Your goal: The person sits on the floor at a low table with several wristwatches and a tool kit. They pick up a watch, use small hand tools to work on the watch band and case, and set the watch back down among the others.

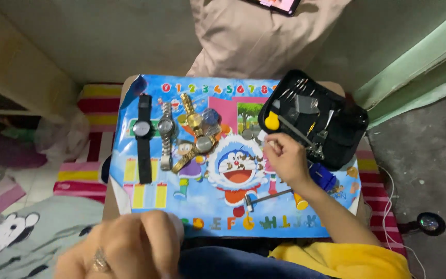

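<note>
My right hand (286, 157) reaches over a cartoon-printed mat (145, 196), its fingertips pinched together beside small round metal parts (250, 134) at the edge of an open black tool case (354, 124). Whether the pinch holds anything is too small to tell. My left hand (125, 248), a ring on one finger, hovers curled at the mat's near edge with its back to the camera and its palm hidden. On the mat's left lie a black-strap watch (143, 132), a silver watch (166, 129) and a gold watch (194, 121).
A small hammer (269, 196) with an orange handle end and a blue holder block (322, 175) lie near my right wrist. A pillow (254, 36) with a phone (277, 4) on it sits behind. A striped cloth (94, 103) is left, a loupe (429, 222) on the floor right.
</note>
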